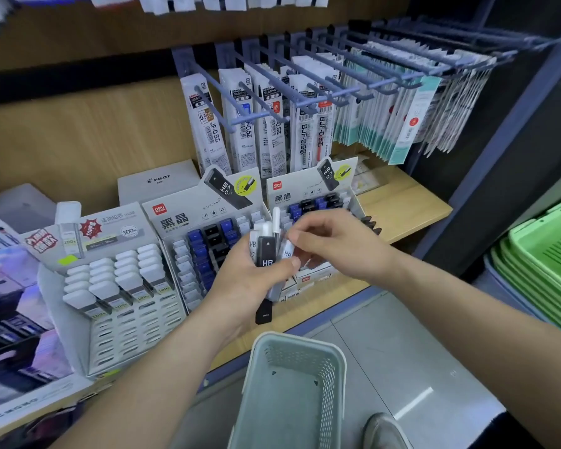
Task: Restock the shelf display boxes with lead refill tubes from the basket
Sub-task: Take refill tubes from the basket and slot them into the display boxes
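Note:
My left hand grips a fanned bunch of lead refill tubes, black and white ones marked HB, held upright in front of the shelf. My right hand pinches one white tube at the right side of that bunch. Behind the hands stand two grey display boxes: the middle box with blue, black and white tubes, and the right box with blue and black tubes. A pale grey-green basket hangs below my forearms; no tubes show inside it.
A third display box of white-capped tubes stands at the left. Pen refill packs hang from blue hooks above the boxes. Green stacked baskets sit at the right. A shoe tip shows on the grey floor below.

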Motion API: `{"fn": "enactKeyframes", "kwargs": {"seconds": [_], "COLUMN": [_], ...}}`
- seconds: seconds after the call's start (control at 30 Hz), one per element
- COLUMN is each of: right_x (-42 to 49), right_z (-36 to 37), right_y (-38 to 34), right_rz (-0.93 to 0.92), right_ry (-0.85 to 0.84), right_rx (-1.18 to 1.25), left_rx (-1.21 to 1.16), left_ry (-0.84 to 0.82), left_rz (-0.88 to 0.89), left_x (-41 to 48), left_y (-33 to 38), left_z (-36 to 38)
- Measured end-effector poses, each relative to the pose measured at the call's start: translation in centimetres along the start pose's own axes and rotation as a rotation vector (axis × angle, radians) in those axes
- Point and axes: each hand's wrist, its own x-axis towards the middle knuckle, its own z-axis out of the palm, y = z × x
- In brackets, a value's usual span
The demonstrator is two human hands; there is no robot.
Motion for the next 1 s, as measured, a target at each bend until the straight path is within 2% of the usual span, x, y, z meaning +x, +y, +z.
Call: {"fn": "enactKeyframes", "kwargs": {"seconds": [0.1,0.37,0.43,0.5,0.57,0.67,0.73,0.83,1.0], "right_x": [-1.1,-1.6,-1.4,-1.2,-0.9,0.1,1.1,2.4,4.4], "right_z": [0.8,1.4,0.5,-1.1,-3.2,-6.7,-8.7,-10.3,-10.6], "right_y": [-0.5,-0.7,-0.6,-0.6,-0.3,1.3,2.8,4.7,7.2], "right_rz": [-0.001,0.046,0.026,-0.006,-0.045,-0.068,-0.047,-0.005,0.013], "right_ry": [0.007,-0.135,-0.098,0.029,0.225,0.537,0.665,0.686,0.603], "right_rx": [0.135,0.201,0.265,0.282,0.205,-0.118,-0.316,-0.497,-0.602], "left_rx": [0.002,0.023,0.009,0.032,0.068,0.101,0.11,0.131,0.137], "left_ry": [0.0,-0.004,0.034,0.065,0.075,0.055,0.054,0.038,-0.001], "left_rz": [0.016,-0.003,-0.018,-0.019,-0.014,-0.013,-0.017,-0.024,-0.049], "left_x": [-0.8,-2.4,-2.4,-2.1,-1.8,-1.4,-1.2,-0.7,-0.2], "left_y": [0.4,0.5,0.7,0.6,0.3,0.1,0.1,0.0,0.2], "left_z": [-0.3,-1.3,-1.6,-2.0,-2.2,-1.8,-1.2,-0.4,0.6]}}
